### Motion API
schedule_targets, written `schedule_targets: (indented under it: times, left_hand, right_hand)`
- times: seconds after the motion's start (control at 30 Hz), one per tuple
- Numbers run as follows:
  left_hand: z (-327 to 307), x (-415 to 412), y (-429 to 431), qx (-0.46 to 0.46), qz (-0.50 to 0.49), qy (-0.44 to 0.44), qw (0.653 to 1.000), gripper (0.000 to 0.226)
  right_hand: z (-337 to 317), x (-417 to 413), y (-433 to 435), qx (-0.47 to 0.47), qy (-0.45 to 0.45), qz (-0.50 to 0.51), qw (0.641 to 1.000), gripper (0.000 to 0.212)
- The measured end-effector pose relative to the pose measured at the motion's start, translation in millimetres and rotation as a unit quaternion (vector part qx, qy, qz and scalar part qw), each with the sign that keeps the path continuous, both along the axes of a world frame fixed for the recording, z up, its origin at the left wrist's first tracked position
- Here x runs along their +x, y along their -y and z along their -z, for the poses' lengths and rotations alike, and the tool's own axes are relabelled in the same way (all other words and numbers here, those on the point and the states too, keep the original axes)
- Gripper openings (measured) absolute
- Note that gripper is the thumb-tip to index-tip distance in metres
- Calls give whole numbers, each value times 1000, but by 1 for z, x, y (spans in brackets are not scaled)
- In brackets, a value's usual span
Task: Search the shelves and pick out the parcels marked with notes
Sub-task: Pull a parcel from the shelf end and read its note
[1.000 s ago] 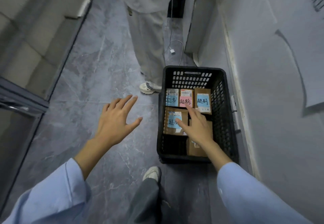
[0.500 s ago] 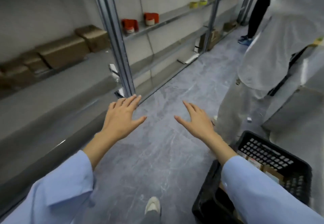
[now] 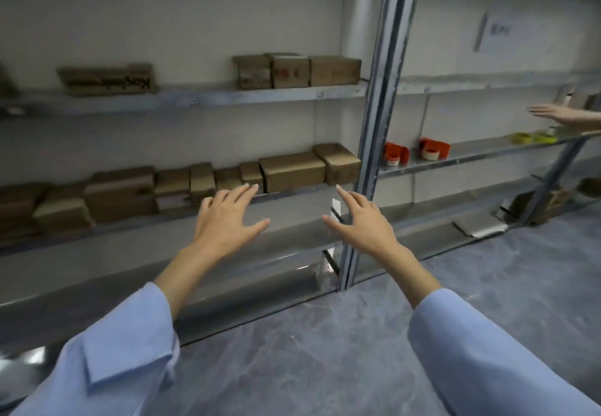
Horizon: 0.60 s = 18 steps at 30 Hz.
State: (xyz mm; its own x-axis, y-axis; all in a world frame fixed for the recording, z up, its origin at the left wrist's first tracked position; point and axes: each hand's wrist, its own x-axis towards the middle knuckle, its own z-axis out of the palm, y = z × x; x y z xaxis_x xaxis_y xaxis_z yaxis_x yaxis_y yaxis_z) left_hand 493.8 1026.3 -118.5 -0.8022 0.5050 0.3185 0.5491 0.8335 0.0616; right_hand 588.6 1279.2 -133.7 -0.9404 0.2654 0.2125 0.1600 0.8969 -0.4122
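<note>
Shelf search, mid-task. The metal rack fills the view. We judge the person is facing it square-on so that both loaded levels can be scanned at once.

Upper shelf: one long flat carton to the left, three small cartons packed side by side against the upright. Middle shelf: a row of brown parcels runs along the back wall, touching or nearly so, ending in a larger box near the upright. They stand with a face outward, presumably so labels can be read. The picture is blurred and we cannot tell whether any of them carries a note, so no candidate is picked out yet.

Left hand: palm down, fingers straight and slightly spread, holding nothing, hovering in front of the middle shelf just short of the parcels. Right hand: likewise spread and empty, index finger leading, beside the upright. Both forearms reach forward roughly parallel. We read this as ready to sort through the row.

In the right bay are two red tape dispensers and some yellow rolls. Another person's hand reaches in flat from the right edge.
</note>
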Motion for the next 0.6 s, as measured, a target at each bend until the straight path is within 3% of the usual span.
schedule_targets:
  times: [0.33, 0.6]
  left_hand:
    - [-87, -133, 27, 33, -47, -50, 997, 76]
    - [-102, -213, 12, 62, -67, -46, 995, 76]
  right_hand:
    - [-87, -159, 17, 8, -50, -38, 998, 77]
    - [-111, -249, 9, 12, -93, -67, 993, 73]
